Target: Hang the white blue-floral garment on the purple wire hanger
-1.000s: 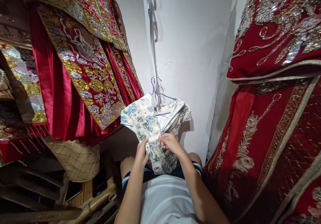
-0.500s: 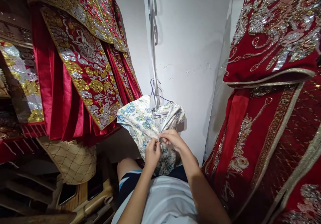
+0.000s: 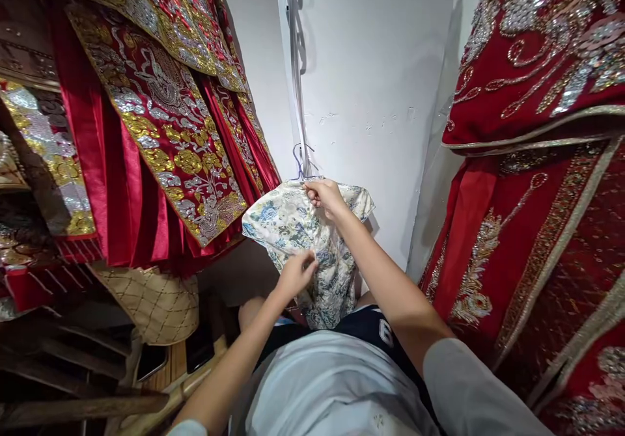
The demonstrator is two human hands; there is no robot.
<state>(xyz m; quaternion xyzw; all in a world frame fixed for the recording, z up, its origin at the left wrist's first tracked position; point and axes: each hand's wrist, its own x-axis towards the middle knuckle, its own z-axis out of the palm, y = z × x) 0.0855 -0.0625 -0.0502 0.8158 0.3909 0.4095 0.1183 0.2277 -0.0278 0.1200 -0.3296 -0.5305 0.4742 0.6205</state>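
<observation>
A short-sleeved floral shirt (image 3: 278, 218), white with blue flowers, hangs on a thin purple hanger (image 3: 297, 156) in front of me. My right hand (image 3: 326, 197) is closed on the shirt's front edge at the neckline, just below the hanger hook. Lower down, my left hand (image 3: 296, 276) is at the middle of the shirt front, thumb and forefinger pinched at the front edge. What lies between those fingertips is too small to make out. The shirt's lower part narrows toward my lap.
Red gowns with gold and silver embroidery (image 3: 170, 130) hang on the left, and a beaded red gown (image 3: 527, 65) hangs on the right. A white strap (image 3: 295, 65) runs down the wall to the hanger. At lower left, phones (image 3: 152, 360) lie on a bamboo seat (image 3: 170, 374).
My right hand has moved up from the middle of the shirt front to the neckline, drawing the front together there. My left hand stays lower, now apart from the right.
</observation>
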